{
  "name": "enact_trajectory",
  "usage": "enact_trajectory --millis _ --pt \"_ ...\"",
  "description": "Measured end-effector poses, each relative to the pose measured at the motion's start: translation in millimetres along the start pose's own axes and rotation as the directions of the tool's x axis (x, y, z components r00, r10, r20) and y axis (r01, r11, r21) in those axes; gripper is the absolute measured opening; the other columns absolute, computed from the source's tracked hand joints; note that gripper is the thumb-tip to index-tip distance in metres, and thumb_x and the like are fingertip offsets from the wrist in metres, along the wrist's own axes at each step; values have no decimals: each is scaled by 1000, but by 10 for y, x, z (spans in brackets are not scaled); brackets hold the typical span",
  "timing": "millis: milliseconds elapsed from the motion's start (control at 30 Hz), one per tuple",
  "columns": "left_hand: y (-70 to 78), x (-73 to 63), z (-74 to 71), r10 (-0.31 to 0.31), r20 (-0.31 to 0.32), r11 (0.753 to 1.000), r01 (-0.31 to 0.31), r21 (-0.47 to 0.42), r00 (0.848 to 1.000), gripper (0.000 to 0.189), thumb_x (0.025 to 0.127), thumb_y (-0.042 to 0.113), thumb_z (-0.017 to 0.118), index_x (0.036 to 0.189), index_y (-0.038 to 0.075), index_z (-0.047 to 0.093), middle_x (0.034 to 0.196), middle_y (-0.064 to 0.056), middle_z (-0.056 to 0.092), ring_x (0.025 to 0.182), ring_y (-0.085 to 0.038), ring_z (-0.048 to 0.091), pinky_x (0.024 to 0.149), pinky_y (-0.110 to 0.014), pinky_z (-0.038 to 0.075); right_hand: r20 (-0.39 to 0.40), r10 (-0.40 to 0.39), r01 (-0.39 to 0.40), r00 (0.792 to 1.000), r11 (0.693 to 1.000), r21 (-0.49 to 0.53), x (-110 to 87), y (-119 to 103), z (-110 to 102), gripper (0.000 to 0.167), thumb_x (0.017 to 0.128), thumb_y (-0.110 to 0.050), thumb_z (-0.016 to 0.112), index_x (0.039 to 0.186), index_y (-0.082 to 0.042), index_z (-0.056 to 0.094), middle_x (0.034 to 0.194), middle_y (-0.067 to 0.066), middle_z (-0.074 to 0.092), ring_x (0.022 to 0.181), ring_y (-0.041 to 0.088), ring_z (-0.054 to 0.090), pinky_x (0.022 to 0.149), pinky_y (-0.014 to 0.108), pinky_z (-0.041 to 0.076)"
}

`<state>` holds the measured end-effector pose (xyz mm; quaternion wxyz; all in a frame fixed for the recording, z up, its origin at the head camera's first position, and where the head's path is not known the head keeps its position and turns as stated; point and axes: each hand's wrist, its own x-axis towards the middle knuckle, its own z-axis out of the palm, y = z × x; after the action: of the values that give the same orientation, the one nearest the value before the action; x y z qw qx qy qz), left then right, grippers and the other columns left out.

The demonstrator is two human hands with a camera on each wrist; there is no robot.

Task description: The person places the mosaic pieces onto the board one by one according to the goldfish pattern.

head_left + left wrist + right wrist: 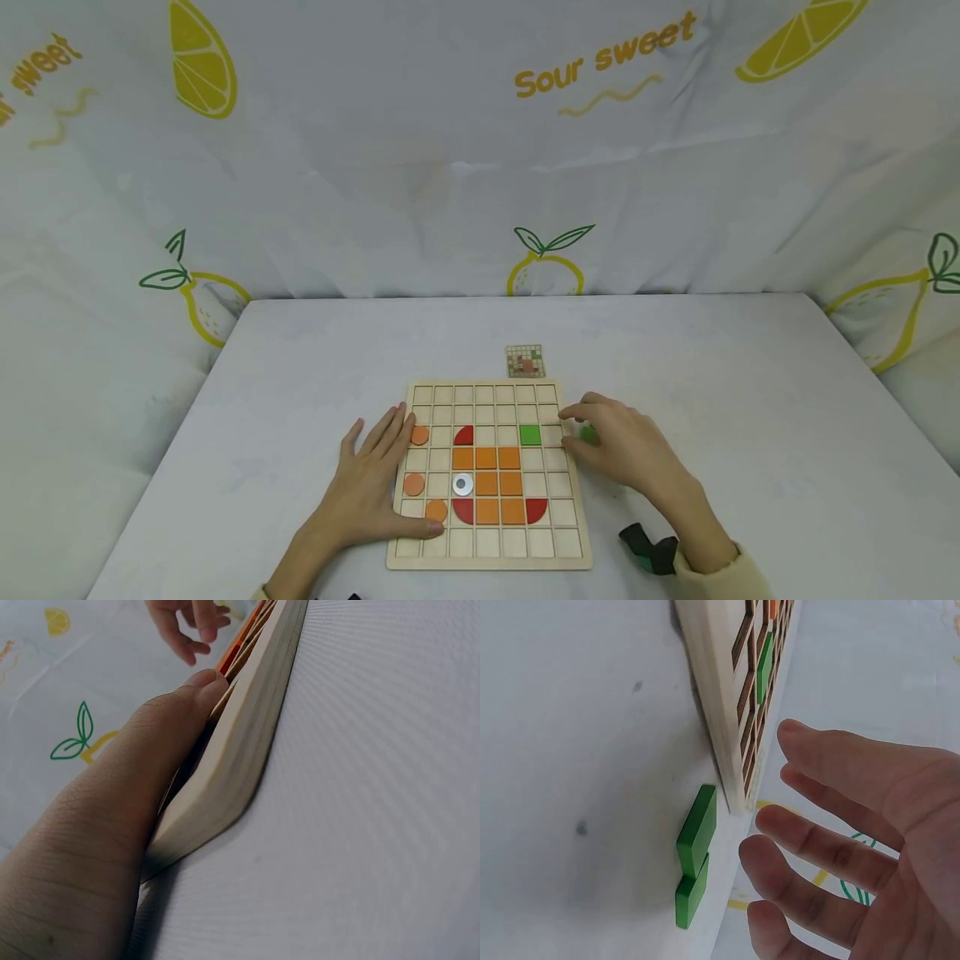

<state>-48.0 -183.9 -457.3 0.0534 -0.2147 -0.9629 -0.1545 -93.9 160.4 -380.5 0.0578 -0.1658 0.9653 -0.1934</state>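
A wooden grid board (487, 564) lies on the white table. My left hand (367, 492) rests on its left side with fingers straight, the thumb across the lower left corner. Beside the right edge hovers my right hand (618, 442), fingers slightly bent and apart, holding nothing. Set in the board are orange squares (487, 483), orange discs (413, 484), red quarter-round pieces (536, 510), a green square (530, 435) and a white disc with a grey ring (462, 484). Two green pieces (697, 829) lie on the table by the board, partly hidden by my right hand in the head view.
A small pattern card (525, 362) lies just beyond the board's far edge. Near the right forearm is a black and dark green object (648, 550), probably a strap. A white cloth with lemon prints (420, 192) hangs behind the table.
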Motion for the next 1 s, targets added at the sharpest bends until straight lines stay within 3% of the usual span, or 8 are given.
enact_trajectory --millis 200,433,1000 --pt "2 1 2 1 -2 1000 -1 4 1000 140 59 95 64 160 2 31 168 -12 29 158 -28 28 120 -64 11 -5 7 -7 1000 1000 -19 -56 85 -26 29 84 -20 83 112 -11 78 106 4 75 85 14 67 71 35 57" --pt "1 1 1 2 -3 1000 -2 2 1000 140 59 94 65 160 2 31 168 -12 29 157 -28 28 120 -64 11 9 13 -13 1000 1000 -2 -111 148 -42 30 83 -19 84 111 -10 79 104 2 75 75 8 57 62 26 49" --pt "12 3 -9 -7 11 1000 6 11 1000 140 59 94 64 160 2 31 169 -12 28 158 -28 28 120 -65 11 54 45 -47 998 998 35 -131 170 9 33 80 -12 85 113 -7 78 105 2 74 66 6 48 54 21 39"
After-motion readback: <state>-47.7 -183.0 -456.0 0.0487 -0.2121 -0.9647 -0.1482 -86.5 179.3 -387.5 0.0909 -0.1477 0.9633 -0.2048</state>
